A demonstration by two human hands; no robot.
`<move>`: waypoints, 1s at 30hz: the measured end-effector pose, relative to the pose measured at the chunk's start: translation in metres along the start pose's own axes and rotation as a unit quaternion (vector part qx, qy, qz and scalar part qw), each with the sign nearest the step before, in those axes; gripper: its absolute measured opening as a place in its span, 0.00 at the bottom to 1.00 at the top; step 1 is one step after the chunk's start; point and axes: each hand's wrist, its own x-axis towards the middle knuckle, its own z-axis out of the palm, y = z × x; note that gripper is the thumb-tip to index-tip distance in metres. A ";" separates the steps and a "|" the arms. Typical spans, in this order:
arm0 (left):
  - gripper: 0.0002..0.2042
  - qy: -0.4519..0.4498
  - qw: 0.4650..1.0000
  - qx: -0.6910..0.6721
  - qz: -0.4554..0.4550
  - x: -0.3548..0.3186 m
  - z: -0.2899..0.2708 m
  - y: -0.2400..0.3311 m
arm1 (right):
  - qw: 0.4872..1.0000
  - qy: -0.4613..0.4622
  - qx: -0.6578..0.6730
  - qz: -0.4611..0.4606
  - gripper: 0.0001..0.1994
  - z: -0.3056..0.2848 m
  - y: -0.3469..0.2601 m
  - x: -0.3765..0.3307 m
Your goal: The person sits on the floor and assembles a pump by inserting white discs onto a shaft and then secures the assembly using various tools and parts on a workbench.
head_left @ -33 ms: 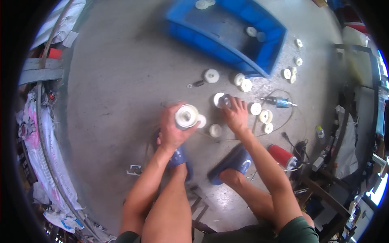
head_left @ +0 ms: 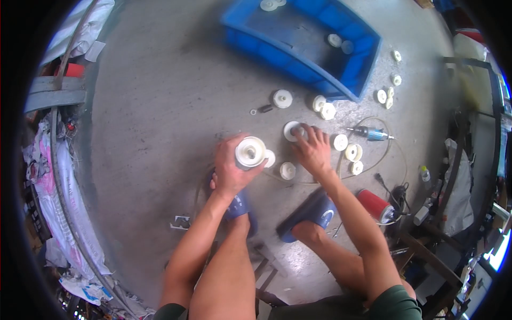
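Observation:
My left hand point(head_left: 229, 165) is wrapped round a white round plastic wheel point(head_left: 250, 152), its open face up, with a small metal stub at its centre. A smaller white disc point(head_left: 269, 158) shows beside its rim, by my left fingertips. My right hand point(head_left: 316, 152) reaches down to a white disc point(head_left: 288, 128) on the floor. Its fingertips close on a small dark grey piece point(head_left: 295, 132) over that disc; the fingers partly hide it. Between my hands another white wheel point(head_left: 287, 170) lies on the floor.
A blue crate point(head_left: 298, 66) with a few white discs inside stands ahead. Several white wheels point(head_left: 328, 111) lie near it. A blue power tool point(head_left: 369, 133) with a looping cord, a red cylinder point(head_left: 375, 205) and a dark sleeve point(head_left: 265, 109) are on the floor. My feet wear blue slippers point(head_left: 314, 213).
The whole view has shifted slightly, with things a little farther right. My right fingers now cover more of the grey piece. My left hand keeps the wheel.

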 end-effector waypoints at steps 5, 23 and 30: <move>0.34 -0.004 1.000 -0.007 -0.005 0.001 -0.004 -0.003 | 0.982 -0.071 0.004 0.177 0.42 -0.014 0.003 -0.031; 0.34 -0.088 0.996 0.008 -0.026 0.020 0.004 0.005 | 0.347 -0.086 0.873 0.330 0.34 -0.109 -0.058 0.038; 0.35 -0.087 0.996 0.003 -0.035 0.015 0.004 0.003 | 0.431 -0.075 0.832 0.340 0.31 -0.105 -0.064 0.035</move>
